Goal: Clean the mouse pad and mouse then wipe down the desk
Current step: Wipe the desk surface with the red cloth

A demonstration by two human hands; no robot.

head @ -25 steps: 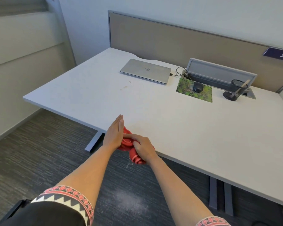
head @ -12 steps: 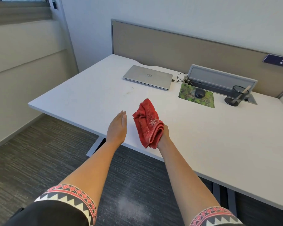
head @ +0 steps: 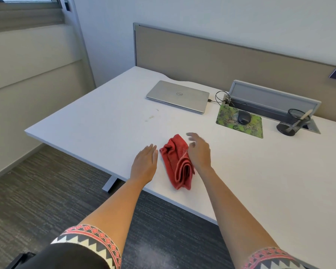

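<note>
White desk [head: 105,117]; left hand [head: 145,164] flat and empty, just left of a crumpled red cloth [head: 176,164] near the front edge; right hand [head: 199,152] loose-fingered, empty, at the cloth's right side; behind, a closed laptop [head: 177,96] with a Dell logo; farther right, mouse [head: 243,117] on green mouse pad [head: 239,129], lettering unreadable.

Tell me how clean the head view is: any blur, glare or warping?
Head view: right hand motion-smeared at the fingers; left hand, red cloth and laptop sharp; light soft and even, no glare on the desk; wide lens makes the wall corner lean.
</note>
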